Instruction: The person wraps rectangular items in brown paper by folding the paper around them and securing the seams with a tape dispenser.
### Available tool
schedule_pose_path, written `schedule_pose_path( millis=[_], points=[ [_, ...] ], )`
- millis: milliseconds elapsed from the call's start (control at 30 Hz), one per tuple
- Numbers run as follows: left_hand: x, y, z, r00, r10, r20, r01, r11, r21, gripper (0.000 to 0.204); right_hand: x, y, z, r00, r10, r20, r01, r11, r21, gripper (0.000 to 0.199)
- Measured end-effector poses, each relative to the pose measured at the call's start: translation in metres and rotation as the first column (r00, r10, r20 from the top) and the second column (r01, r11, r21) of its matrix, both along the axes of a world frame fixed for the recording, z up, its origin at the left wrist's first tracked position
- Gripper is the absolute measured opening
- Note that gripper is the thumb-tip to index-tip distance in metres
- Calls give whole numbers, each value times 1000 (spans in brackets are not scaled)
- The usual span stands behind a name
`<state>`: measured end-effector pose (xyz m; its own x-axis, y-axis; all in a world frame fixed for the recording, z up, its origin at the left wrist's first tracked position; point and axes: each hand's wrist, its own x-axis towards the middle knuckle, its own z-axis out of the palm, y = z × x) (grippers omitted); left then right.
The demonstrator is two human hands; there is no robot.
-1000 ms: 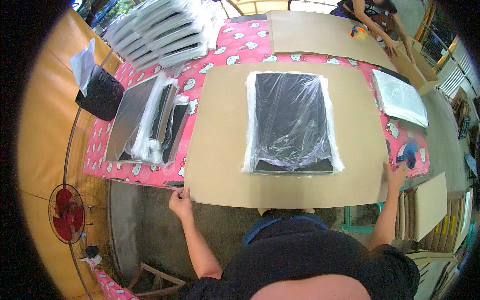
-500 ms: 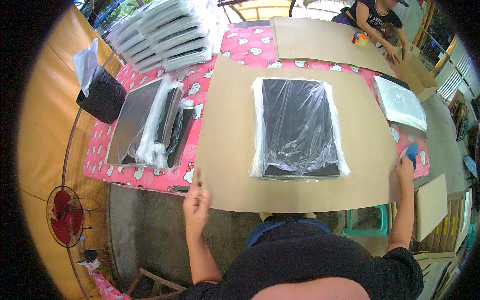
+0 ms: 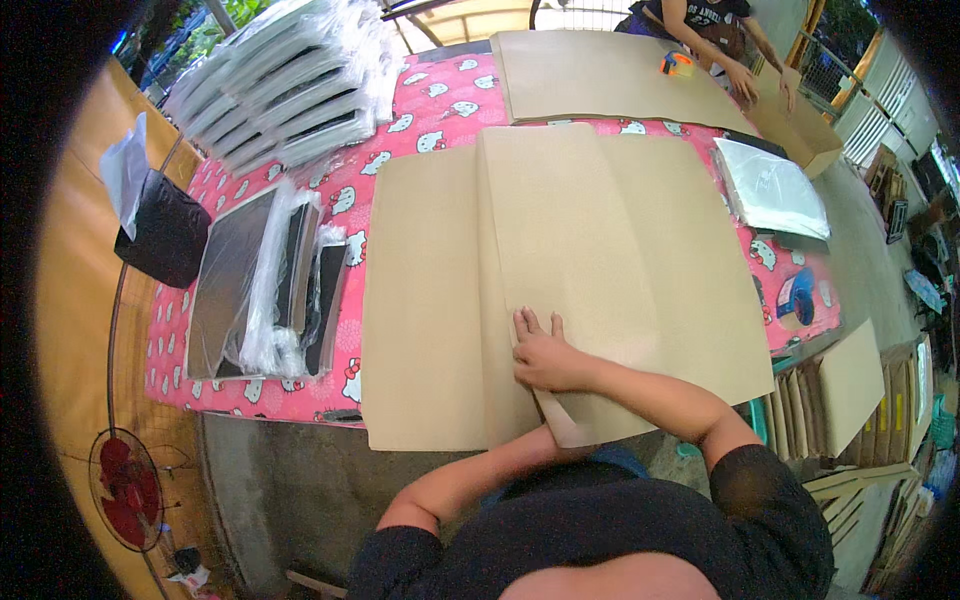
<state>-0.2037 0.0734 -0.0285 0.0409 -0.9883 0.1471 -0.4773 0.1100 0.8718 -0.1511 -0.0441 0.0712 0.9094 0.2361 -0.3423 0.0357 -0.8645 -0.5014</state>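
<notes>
A large brown paper sheet lies folded over itself on the table, with a long edge running down its middle. My right hand presses on this fold near the front edge, palm down and fingers spread. My left forearm crosses to the front of the sheet. Its hand is hidden behind the turned-up paper corner, so its fingers do not show. Flat brown paper extends on both sides of the fold. The black panel in clear plastic is covered from view.
Wrapped dark panels lie at left, below a tall stack of plastic-wrapped panels. A blue tape roll and a white wrapped pack sit at right. Another person's hands work near a cardboard box beyond an orange tape dispenser.
The paper is now folded over the plastic-wrapped panel, hiding it. Both hands left the sheet's sides and came together at the front middle. The view has shifted slightly.
</notes>
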Motion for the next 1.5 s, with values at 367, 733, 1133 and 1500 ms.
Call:
schedule_pose_path(
  millis=[367, 733, 1133, 1500],
  points=[
    [280, -28, 16, 427, 561, 709, -902, 314, 295, 56, 25, -214, -67, 454, -836, 307, 881, 472, -16, 58],
    [178, -86, -20, 216, 961, -175, -964, 238, 115, 63, 93, -257, -71, 780, -622, 69, 555, 738, 384, 64],
    [178, -85, 62, 445, 460, 768, -869, 430, 245, 56, 49, -65, -8, 888, -246, 388, 360, 898, -254, 75],
    [205, -93, 30, 642, 510, 573, -554, 825, -113, 70, 84, -117, -6, 968, 37, 247, -129, 921, 367, 24]
  ],
)
